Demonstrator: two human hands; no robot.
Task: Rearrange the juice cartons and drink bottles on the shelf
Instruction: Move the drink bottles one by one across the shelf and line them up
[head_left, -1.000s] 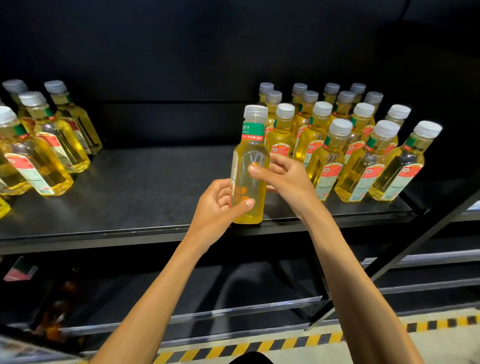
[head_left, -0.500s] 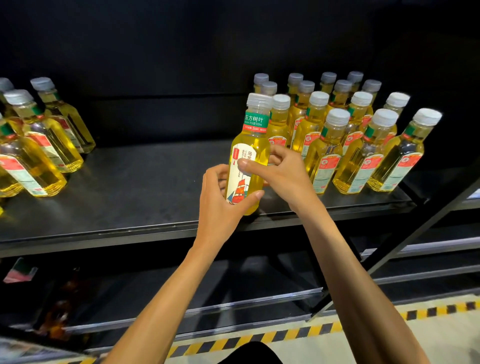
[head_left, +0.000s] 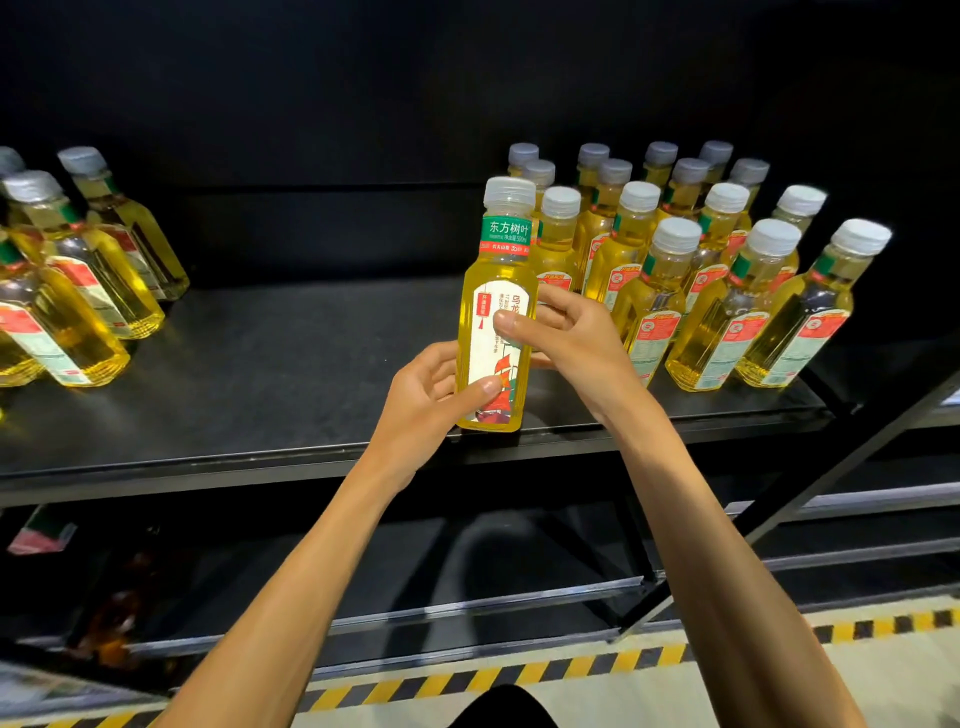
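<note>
step: facing | left hand (head_left: 426, 410) and right hand (head_left: 576, 338) both grip bottle (head_left: 493, 280) | tip: keep label forward, stand it flat beside right rows (head_left: 670, 291)

— What is the person wearing?
— Little shows. The left hand (head_left: 426, 400) and right hand (head_left: 571, 332) are bare, the forearms (head_left: 291, 582) uncovered.
— Anything else?
— A dark rounded patch (head_left: 504, 709) at the bottom edge, maybe clothing; I cannot tell.

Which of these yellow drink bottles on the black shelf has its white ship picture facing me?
The white-capped yellow bottle held by the left hand and right hand at the black shelf's front edge; the other bottles show red-and-white labels.
</note>
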